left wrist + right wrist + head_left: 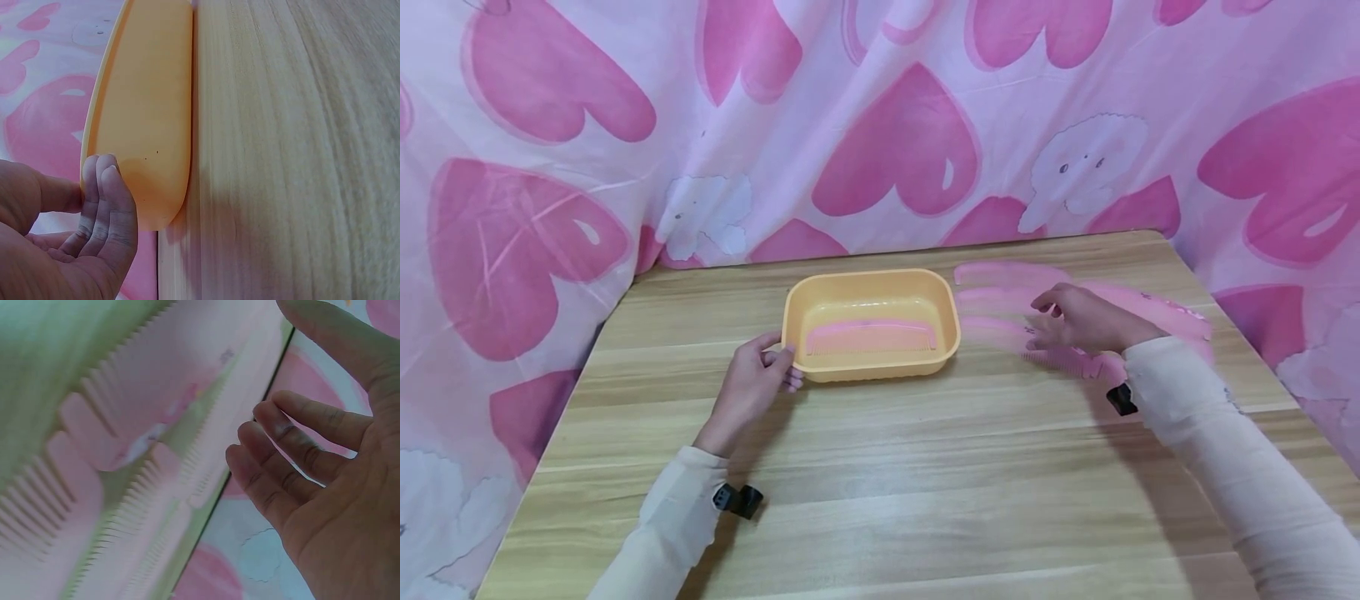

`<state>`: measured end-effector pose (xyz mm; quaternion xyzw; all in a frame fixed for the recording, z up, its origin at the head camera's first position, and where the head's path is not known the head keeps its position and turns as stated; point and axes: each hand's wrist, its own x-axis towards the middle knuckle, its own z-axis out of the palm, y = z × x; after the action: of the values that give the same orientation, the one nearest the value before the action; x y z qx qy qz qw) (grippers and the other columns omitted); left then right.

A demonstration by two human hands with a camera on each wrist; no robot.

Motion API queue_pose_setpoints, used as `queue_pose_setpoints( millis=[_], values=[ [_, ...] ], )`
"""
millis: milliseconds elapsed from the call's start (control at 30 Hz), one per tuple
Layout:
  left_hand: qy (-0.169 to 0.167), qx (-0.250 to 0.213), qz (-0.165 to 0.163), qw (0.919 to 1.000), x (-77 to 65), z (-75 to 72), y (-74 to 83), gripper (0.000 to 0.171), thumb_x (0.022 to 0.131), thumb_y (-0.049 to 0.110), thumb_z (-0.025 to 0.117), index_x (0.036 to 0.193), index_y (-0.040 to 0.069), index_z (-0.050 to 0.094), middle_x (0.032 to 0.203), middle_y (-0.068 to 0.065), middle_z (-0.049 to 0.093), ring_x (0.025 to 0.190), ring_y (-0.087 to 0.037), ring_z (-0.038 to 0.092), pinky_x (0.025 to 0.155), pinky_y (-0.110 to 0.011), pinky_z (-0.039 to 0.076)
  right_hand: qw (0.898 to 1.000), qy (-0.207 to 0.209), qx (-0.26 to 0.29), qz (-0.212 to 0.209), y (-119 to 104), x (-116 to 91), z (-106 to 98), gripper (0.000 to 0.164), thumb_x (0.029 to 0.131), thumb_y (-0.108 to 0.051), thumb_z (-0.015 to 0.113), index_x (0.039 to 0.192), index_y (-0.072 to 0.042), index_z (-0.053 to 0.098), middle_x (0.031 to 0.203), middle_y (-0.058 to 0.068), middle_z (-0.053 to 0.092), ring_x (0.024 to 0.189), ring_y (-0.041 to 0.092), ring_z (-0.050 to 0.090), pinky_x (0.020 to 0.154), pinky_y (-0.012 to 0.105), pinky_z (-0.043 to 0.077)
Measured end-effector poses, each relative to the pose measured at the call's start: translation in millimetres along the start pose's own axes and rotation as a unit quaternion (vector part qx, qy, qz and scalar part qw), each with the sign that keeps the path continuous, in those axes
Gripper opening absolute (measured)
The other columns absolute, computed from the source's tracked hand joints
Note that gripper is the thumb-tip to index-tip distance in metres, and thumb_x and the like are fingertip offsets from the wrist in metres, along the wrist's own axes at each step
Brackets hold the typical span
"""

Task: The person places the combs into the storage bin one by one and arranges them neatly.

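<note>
L fingers (pixel 119 206) pinch tub (pixel 147 94) by rim — prob. steadying it; R fingers (pixel 325 420) loose, empty above pink combs (pixel 1011 270) — laid flat, prob. for easy reach

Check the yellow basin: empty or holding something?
Holding something: the head view shows one pink comb inside the yellow basin.

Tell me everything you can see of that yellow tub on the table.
The tub is a shallow, round-cornered rectangle, apparently smooth plastic, yellow-orange, with a thin rim and tiny dark specks on its outer wall. It stands upright on the wooden table, longer from side to side. A pink comb lies inside. The left hand grips the rim at the near left corner.
</note>
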<state>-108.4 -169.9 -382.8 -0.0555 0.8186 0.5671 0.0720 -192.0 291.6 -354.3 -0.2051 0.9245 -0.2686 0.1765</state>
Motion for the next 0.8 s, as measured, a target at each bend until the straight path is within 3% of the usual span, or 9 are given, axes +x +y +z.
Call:
queue_pose_setpoints(
  millis=[200,400,800],
  values=[
    [-0.001,-0.001,-0.002,1.0,0.0,-0.6,-0.2,0.043,0.107,0.012,0.05,0.145,-0.007,0.045,0.089,-0.022,0.069,0.07,-0.016,0.068,0.067,-0.029,0.063,0.999,0.019,-0.035,-0.036,12.9,0.8,11.5,0.061,0.081,-0.023,0.088,0.121,0.016,0.063,0.106,0.02,0.068,0.094,0.029,0.063,0.087,0.048,0.057],
    [-0.004,-0.007,0.004,1.0,-0.6,-0.2,0.4,0.042,0.107,0.01,0.05,0.144,-0.008,0.045,0.089,-0.024,0.069,0.068,-0.014,0.068,0.066,-0.029,0.063,0.998,0.017,-0.05,-0.032,18.2,-1.5,19.0,0.056,0.08,-0.027,0.089,0.115,0.011,0.068,0.095,0.012,0.065,0.083,0.024,0.055,0.071,0.036,0.052],
    [-0.003,0.003,0.001,1.0,-1.1,-0.3,0.0,0.042,0.107,0.012,0.05,0.145,-0.007,0.045,0.091,-0.024,0.069,0.071,-0.016,0.068,0.068,-0.029,0.063,0.997,0.008,-0.066,-0.034,19.3,-4.2,20.9,0.049,0.081,-0.018,0.087,0.115,0.011,0.068,0.093,0.009,0.063,0.084,0.023,0.053,0.073,0.037,0.051]
  ],
)
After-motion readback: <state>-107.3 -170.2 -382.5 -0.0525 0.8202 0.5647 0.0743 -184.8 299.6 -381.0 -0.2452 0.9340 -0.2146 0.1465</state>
